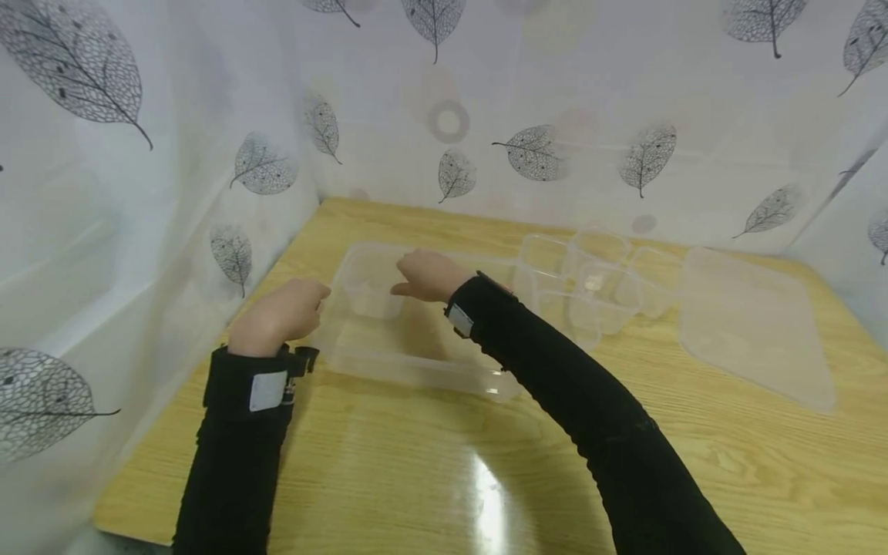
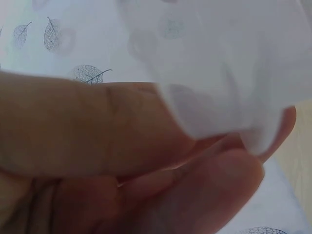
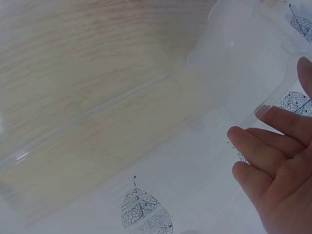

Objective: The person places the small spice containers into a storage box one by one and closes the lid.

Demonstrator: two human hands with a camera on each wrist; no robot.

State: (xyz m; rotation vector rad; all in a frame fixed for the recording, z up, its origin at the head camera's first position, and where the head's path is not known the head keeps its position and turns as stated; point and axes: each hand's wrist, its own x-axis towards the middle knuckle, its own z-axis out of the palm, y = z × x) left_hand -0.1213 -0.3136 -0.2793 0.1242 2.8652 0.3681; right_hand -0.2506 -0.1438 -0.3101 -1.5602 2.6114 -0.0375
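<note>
A large, shallow clear plastic bin point(image 1: 416, 370) lies on the table in front of me. My left hand point(image 1: 280, 314) is at its left edge. In the left wrist view, the thumb and fingers point(image 2: 97, 126) pinch a translucent plastic rim point(image 2: 219, 97). One small clear container point(image 1: 371, 299) stands inside the bin, toward the back left corner. Above the bin, beside that container, is my right hand point(image 1: 428, 276). The right wrist view shows its fingers point(image 3: 258, 148) loosely spread, with nothing held, close to the small container's rounded wall point(image 3: 243, 63).
Several small clear containers point(image 1: 603, 285) are grouped at the bin's right, some overlapping its edge in the head view. Farther right, a flat translucent lid point(image 1: 756, 327) lies on the wooden table point(image 1: 388, 462). A leaf-patterned white curtain point(image 1: 388, 100) hangs behind and at the sides.
</note>
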